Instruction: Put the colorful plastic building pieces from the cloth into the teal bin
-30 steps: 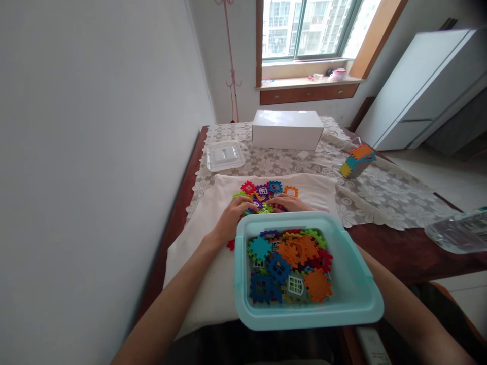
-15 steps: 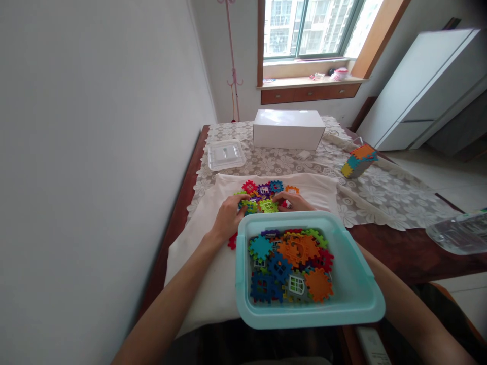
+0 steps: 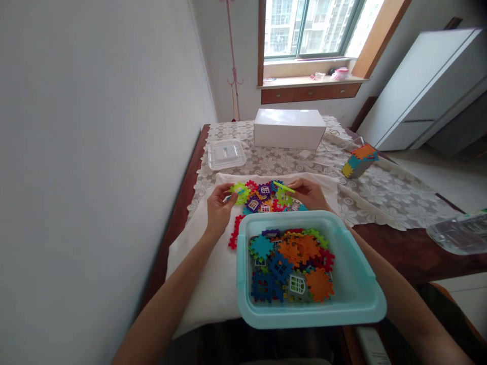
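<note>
Grip: left hand (image 3: 218, 207) pinches a lime-green notched plastic tile (image 3: 239, 192), face showing; right hand (image 3: 312, 194) pinches a second lime-green tile (image 3: 283, 187), edge-on. Both are held over the pile of toothed tiles (image 3: 262, 202) on white cloth (image 3: 211, 284), behind the glossy teal bin (image 3: 355, 284)

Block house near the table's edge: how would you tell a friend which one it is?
Find the white box at the far end of the table. Right of it, on the lace cloth, stands the block house. It is the only built-up one, orange on top with teal and yellow sides; the other tiles are loose.
</note>
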`<act>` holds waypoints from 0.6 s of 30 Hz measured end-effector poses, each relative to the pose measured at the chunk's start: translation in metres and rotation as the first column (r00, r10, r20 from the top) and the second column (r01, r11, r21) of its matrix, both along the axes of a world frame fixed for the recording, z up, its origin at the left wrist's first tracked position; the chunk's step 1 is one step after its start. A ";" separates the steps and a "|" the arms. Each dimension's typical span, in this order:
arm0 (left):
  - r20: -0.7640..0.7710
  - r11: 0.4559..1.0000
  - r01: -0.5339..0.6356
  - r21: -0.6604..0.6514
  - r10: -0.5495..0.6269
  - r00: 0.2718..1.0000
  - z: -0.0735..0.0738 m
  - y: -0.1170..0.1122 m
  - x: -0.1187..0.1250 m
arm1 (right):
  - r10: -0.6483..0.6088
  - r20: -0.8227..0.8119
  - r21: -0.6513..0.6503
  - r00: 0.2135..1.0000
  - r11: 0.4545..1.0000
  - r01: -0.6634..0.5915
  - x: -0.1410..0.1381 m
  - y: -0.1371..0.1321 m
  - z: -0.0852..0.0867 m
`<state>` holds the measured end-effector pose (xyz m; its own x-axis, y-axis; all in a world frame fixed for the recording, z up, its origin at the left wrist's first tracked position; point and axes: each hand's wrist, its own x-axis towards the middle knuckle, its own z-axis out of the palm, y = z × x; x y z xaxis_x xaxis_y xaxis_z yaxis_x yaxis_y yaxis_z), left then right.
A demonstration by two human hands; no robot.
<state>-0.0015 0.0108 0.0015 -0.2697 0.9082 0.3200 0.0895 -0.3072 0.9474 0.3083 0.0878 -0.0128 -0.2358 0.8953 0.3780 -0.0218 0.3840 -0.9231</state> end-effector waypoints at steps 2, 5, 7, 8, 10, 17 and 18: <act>0.176 0.998 0.049 -0.027 -0.043 0.983 0.003 0.001 -0.004 | -0.008 -0.155 -0.083 0.988 0.997 -0.005 0.004 -0.003 0.011; 0.244 0.987 0.161 -0.021 -0.151 0.958 0.012 -0.005 -0.007 | 0.037 -0.264 -0.192 0.964 0.977 -0.090 0.015 -0.015 0.031; 0.189 0.976 0.216 0.012 -0.215 0.958 0.020 -0.014 -0.002 | 0.146 -0.241 -0.197 0.959 0.961 -0.195 0.024 -0.024 0.045; 0.163 0.969 0.245 0.032 -0.247 0.955 0.024 -0.020 0.002 | 0.247 -0.204 -0.172 0.947 0.944 -0.283 0.029 -0.028 0.052; 0.106 0.938 0.344 0.052 -0.348 0.932 0.031 -0.032 0.011 | 0.495 -0.056 -0.123 0.867 0.858 -0.498 0.036 -0.034 0.064; 0.031 0.881 0.472 0.024 -0.473 0.881 0.025 -0.035 0.022 | 0.272 -0.017 -0.072 0.962 0.959 -0.273 0.029 -0.022 0.052; 0.020 0.924 0.383 0.004 -0.383 0.923 0.019 -0.029 0.020 | 0.156 0.027 -0.065 0.987 0.986 -0.154 0.026 -0.016 0.042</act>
<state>0.0180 -0.0182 0.0209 0.0926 0.9435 0.3181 -0.0543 -0.3143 0.9478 0.3347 0.0716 0.0294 -0.3848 0.8685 0.3126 -0.0469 0.3198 -0.9463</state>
